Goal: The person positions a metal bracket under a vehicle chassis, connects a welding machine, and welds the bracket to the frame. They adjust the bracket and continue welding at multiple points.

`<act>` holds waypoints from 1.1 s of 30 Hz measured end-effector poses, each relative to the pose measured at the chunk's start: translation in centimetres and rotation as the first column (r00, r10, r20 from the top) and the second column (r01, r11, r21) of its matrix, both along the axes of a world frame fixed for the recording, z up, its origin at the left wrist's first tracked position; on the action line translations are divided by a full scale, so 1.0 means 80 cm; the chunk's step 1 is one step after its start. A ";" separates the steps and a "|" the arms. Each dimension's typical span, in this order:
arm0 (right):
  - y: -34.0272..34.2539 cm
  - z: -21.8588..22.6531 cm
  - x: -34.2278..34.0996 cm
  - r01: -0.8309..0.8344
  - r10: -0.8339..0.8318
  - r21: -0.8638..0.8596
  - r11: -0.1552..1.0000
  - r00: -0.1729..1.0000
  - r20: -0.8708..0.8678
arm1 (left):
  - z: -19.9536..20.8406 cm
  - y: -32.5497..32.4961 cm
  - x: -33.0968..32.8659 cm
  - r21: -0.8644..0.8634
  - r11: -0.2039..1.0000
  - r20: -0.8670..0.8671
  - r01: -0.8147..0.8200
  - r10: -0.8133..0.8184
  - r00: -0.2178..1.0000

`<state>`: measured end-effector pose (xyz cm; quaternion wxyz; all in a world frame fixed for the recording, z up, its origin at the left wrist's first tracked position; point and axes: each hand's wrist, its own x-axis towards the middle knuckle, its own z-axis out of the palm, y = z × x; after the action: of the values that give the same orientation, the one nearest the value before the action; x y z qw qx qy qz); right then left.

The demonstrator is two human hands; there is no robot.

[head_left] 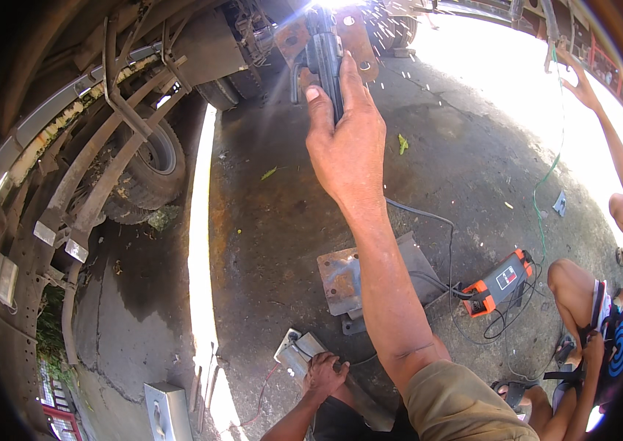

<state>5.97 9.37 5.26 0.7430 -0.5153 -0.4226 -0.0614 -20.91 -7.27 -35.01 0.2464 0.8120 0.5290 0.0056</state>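
Note:
My right arm reaches up the middle of the picture, and my right hand (pixel 352 136) is closed round the black handle of a welding electrode holder (pixel 324 55). Bright light and flying sparks come from its far end, beside a rusty steel plate with holes (pixel 361 48). The glare hides the tip. Low in the picture, my left hand (pixel 326 375) has its fingers curled over a grey metal piece (pixel 298 353). A second rusty plate with holes (pixel 341 275) lies on the ground under my right forearm, on top of other flat metal.
An orange-and-grey welding machine (pixel 499 283) with dark cables sits to the right. Truck frame rails (pixel 91 184) and a tyre (pixel 153 162) stand left. People sit at the right edge; one raised hand (pixel 583 88) is near a green line (pixel 546 184). A metal box (pixel 168 411) is lower left.

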 end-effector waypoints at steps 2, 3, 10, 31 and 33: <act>0.001 0.000 0.001 0.036 -0.036 0.011 0.999 0.999 0.031 | 0.000 0.000 0.000 0.001 1.000 0.006 0.001 -0.001 1.000; 0.001 0.000 0.002 0.055 -0.055 0.016 0.998 0.997 0.046 | 0.000 0.001 0.000 0.001 1.000 0.009 0.002 -0.003 1.000; 0.004 0.003 0.004 0.032 -0.032 -0.001 0.999 0.999 0.028 | -0.004 0.000 -0.002 0.024 1.000 0.016 -0.001 0.000 1.000; 0.006 -0.003 0.007 0.043 -0.043 0.007 0.999 0.997 0.059 | -0.002 0.001 0.000 0.016 1.000 0.024 -0.008 0.008 1.000; 0.009 -0.006 0.007 0.081 -0.083 0.021 0.996 0.991 0.101 | -0.002 0.001 0.000 0.012 1.000 0.026 -0.011 0.011 1.000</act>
<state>6.53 10.10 4.78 0.7215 -0.5223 -0.4380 -0.1216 -20.94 -7.22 -35.16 0.2483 0.8104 0.5302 0.0209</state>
